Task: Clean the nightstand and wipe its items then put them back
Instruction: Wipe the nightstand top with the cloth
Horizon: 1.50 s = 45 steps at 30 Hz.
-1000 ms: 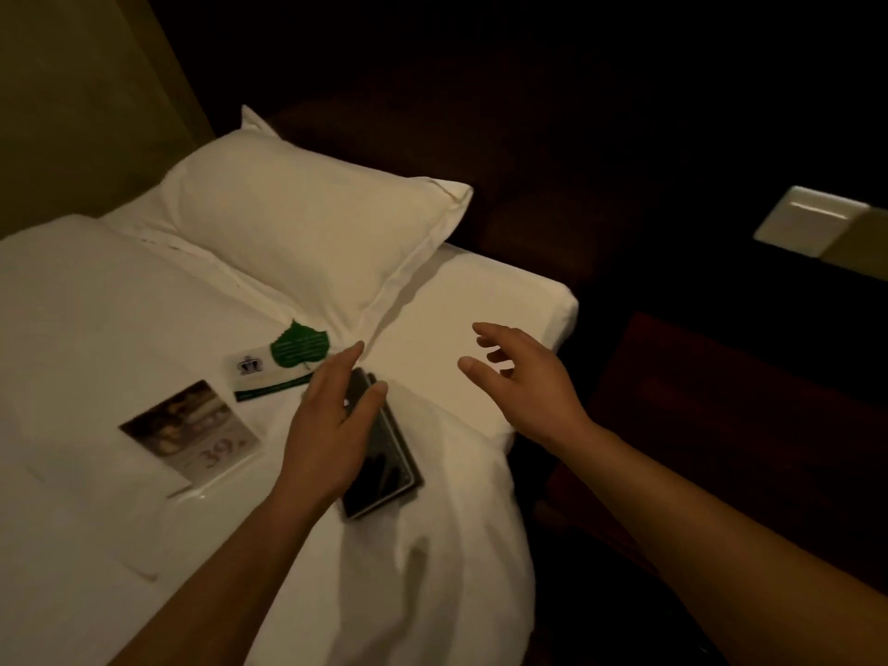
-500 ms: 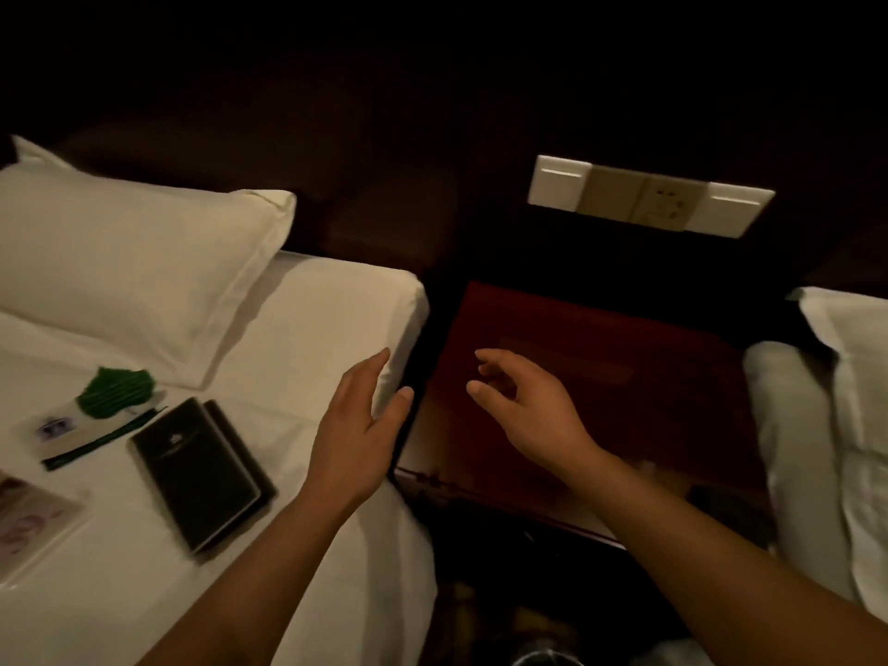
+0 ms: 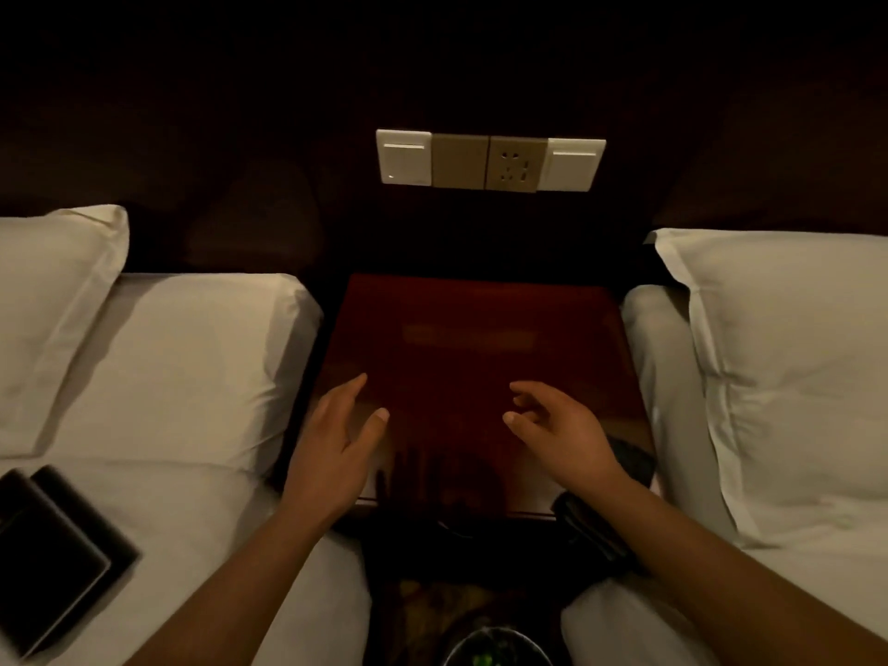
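Two empty hands hover over the dark red nightstand (image 3: pixel 473 338) at the centre of the frame.

The left hand (image 3: pixel 336 449) is spread flat, its fingers (image 3: pixel 348 391) straight and loosely together, thumb out to the side, holding nothing; whether it touches the wood cannot be told. The right hand (image 3: pixel 562 432) is open too, with fingers gently curled and thumb pointing inward, gripping nothing. A clear gap of tabletop lies between the two. White beds flank the nightstand, a pillow (image 3: pixel 48 300) at the left edge and another pillow (image 3: pixel 793 358) at the right. Two stacked black folders (image 3: pixel 53 555) lie on the left bed at lower left. A switch and socket panel (image 3: pixel 490 163) sits on the dark wall, upper centre.
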### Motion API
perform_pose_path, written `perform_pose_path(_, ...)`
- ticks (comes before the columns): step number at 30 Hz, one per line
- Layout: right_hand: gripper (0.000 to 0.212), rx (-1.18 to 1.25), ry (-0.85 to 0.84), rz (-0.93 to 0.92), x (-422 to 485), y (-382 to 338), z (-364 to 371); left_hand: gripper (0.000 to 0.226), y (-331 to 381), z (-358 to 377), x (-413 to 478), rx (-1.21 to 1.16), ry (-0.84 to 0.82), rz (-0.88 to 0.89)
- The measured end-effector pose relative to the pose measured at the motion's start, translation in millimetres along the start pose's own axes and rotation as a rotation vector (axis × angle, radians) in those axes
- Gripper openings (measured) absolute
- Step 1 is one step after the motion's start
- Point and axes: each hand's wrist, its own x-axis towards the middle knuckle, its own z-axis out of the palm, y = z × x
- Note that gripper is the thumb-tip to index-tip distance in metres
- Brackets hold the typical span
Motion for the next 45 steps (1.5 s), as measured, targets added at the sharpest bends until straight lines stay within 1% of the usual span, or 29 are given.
perform_pose_path(3,0.044,-0.227,0.158,0.07,-3,48,-14,0.054,-16,25,5,0.072,-0.069,-0.038)
perform_pose_path(6,0.045,-0.487,0.221,0.175,-14,93,-18,0.061,-32,51,6,0.181,-0.156,-0.062)
perform_pose_path(8,0.053,-0.557,0.197,0.267,-23,116,-14,0.055,-43,65,10,0.292,-0.183,-0.06)
perform_pose_path(10,0.07,-0.586,0.127,0.346,-31,135,-6,0.049,-55,75,16,0.415,-0.185,-0.039)
perform_pose_path(12,0.086,-0.627,0.032,0.362,-38,149,5,0.045,-65,81,20,0.52,-0.167,-0.029)
perform_pose_path(13,0.091,-0.663,-0.013,0.356,-41,154,10,0.044,-71,83,21,0.561,-0.162,-0.029)
perform_pose_path(14,0.091,-0.706,-0.043,0.344,-43,158,15,0.046,-75,86,21,0.594,-0.164,-0.029)
perform_pose_path(15,0.087,-0.733,-0.038,0.327,-43,161,18,0.048,-80,88,20,0.62,-0.176,-0.03)
perform_pose_path(17,0.064,-0.723,0.053,0.289,-37,163,16,0.053,-86,93,19,0.657,-0.208,-0.031)
perform_pose_path(19,0.041,-0.674,0.102,0.248,-27,163,3,0.056,-87,96,18,0.685,-0.227,-0.036)
perform_pose_path(20,0.032,-0.572,0.142,0.23,-22,163,-5,0.057,-86,98,17,0.689,-0.229,-0.04)
perform_pose_path(21,0.025,-0.401,0.207,0.232,-19,163,-15,0.057,-85,100,17,0.689,-0.229,-0.045)
perform_pose_path(23,0.014,0.022,0.363,0.292,-13,155,-32,0.056,-85,101,16,0.7,-0.225,-0.052)
perform_pose_path(24,0.013,0.199,0.419,0.305,-11,152,-38,0.055,-85,102,17,0.717,-0.217,-0.046)
perform_pose_path(25,0.014,0.305,0.452,0.288,-8,149,-41,0.053,-85,102,18,0.734,-0.202,-0.036)
perform_pose_path(26,0.016,0.351,0.456,0.252,-5,146,-40,0.05,-85,102,20,0.745,-0.186,-0.028)
perform_pose_path(27,0.018,0.343,0.431,0.209,-1,143,-38,0.047,-85,102,23,0.749,-0.173,-0.024)
perform_pose_path(28,0.017,0.296,0.391,0.161,5,141,-33,0.046,-85,102,27,0.751,-0.17,-0.022)
perform_pose_path(30,0.013,0.126,0.319,0.058,19,141,-17,0.045,-85,103,36,0.744,-0.189,-0.027)
perform_pose_path(32,0.015,0.011,0.298,-0.016,35,141,-2,0.048,-87,103,44,0.71,-0.215,-0.044)
perform_pose_path(34,0.019,-0.011,0.353,-0.026,47,136,8,0.051,-92,104,49,0.689,-0.23,-0.054)
perform_pose_path(36,0.019,0.034,0.448,0.017,56,133,12,0.055,-97,105,46,0.704,-0.236,-0.048)
perform_pose_path(37,0.021,0.036,0.446,0.037,58,134,14,0.057,-100,107,43,0.714,-0.231,-0.041)
perform_pose_path(38,0.027,-0.004,0.408,0.044,55,135,18,0.058,-103,109,39,0.72,-0.224,-0.034)
perform_pose_path(39,0.038,-0.103,0.348,0.031,48,138,25,0.059,-105,111,37,0.721,-0.218,-0.031)
perform_pose_path(41,0.061,-0.41,0.221,-0.03,31,148,40,0.059,-108,112,36,0.716,-0.211,-0.029)
perform_pose_path(42,0.068,-0.531,0.162,-0.05,24,154,46,0.059,-109,112,35,0.711,-0.209,-0.026)
perform_pose_path(43,0.072,-0.599,0.122,-0.047,22,160,50,0.059,-111,112,35,0.706,-0.205,-0.022)
perform_pose_path(45,0.075,-0.615,0.129,0.0,30,164,57,0.06,-114,113,34,0.697,-0.193,-0.015)
